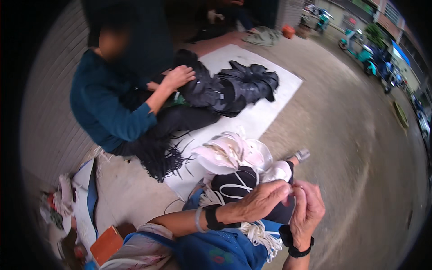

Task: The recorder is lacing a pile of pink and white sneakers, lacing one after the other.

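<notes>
My left hand [265,198] and my right hand [308,207] meet above my lap, thumbs and fingertips pinched close together. What they hold between them is too small and blurred to name. Under them lies dark fabric [231,182] with a white cord [240,185] looped across it. A bundle of white cords [261,236] rests on my blue apron [202,249], below the left wrist. Just beyond my hands are pale pink and white cloth pieces [225,150], bunched up beside a round white container [261,153].
At the left a co-worker in a dark teal top [103,99] sits handling black garments [229,87] on a white sheet [281,83]. Black strips [166,164] hang by that person's knee. An orange-brown box [107,245] stands lower left. Scooters [366,58] are parked far right.
</notes>
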{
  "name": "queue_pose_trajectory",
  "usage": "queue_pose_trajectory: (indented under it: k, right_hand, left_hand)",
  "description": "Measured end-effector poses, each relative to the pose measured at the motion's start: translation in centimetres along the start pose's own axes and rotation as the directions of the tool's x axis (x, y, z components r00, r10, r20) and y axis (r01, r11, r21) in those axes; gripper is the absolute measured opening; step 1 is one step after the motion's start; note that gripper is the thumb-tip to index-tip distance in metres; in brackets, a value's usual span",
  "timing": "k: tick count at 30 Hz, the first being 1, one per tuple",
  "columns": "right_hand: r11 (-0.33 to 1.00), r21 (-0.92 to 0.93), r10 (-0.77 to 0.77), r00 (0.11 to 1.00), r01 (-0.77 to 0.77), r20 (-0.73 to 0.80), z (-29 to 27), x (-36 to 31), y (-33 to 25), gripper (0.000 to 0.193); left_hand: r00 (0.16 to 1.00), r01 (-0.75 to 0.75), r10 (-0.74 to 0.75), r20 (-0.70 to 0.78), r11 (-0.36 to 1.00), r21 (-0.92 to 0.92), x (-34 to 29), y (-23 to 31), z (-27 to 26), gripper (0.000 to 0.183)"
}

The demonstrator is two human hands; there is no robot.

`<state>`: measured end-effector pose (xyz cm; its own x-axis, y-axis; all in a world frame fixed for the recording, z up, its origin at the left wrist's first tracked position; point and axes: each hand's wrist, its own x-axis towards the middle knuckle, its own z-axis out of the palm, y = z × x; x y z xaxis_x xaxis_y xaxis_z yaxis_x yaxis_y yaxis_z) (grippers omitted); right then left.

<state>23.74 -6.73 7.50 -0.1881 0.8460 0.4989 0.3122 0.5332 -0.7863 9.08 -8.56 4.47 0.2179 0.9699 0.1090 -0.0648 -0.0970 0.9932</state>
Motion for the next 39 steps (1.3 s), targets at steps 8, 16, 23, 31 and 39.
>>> queue_pose_trajectory:
  k: [8, 16, 23, 31, 39]
  right_hand:
    - [0.818, 0.535, 0.305, 0.948, -0.211, -0.093, -0.4, -1.5, 2.2, 0.022]
    - [0.899, 0.385, 0.381, 0.81, -0.211, -0.445, -15.2, -4.2, 3.8, 0.03]
    - [0.327, -0.872, -0.454, 0.749, -0.364, -0.482, -35.9, -12.7, 7.1, 0.012]
    - [0.983, -0.003, 0.073, 0.399, -0.185, -0.914, -39.4, -16.2, 11.4, 0.017]
    - [0.846, 0.061, 0.379, 0.518, -0.529, -0.767, -24.4, -10.2, 12.4, 0.018]
  left_hand:
    - [0.991, 0.115, -0.12, -0.061, 0.99, -0.08, -1.2, -0.6, -1.0, 0.024]
    - [0.735, -0.013, 0.381, -0.561, 0.835, 0.55, -9.7, 7.1, -11.5, 0.015]
    - [0.343, -0.695, 0.471, -0.813, 0.709, 0.118, -25.2, 13.0, -24.5, 0.024]
    - [0.432, -0.648, 0.489, -0.758, 0.753, 0.117, -27.3, 11.6, -31.2, 0.024]
    - [0.56, -0.123, 0.178, -0.809, 0.984, 0.131, -18.9, 8.9, -23.2, 0.028]
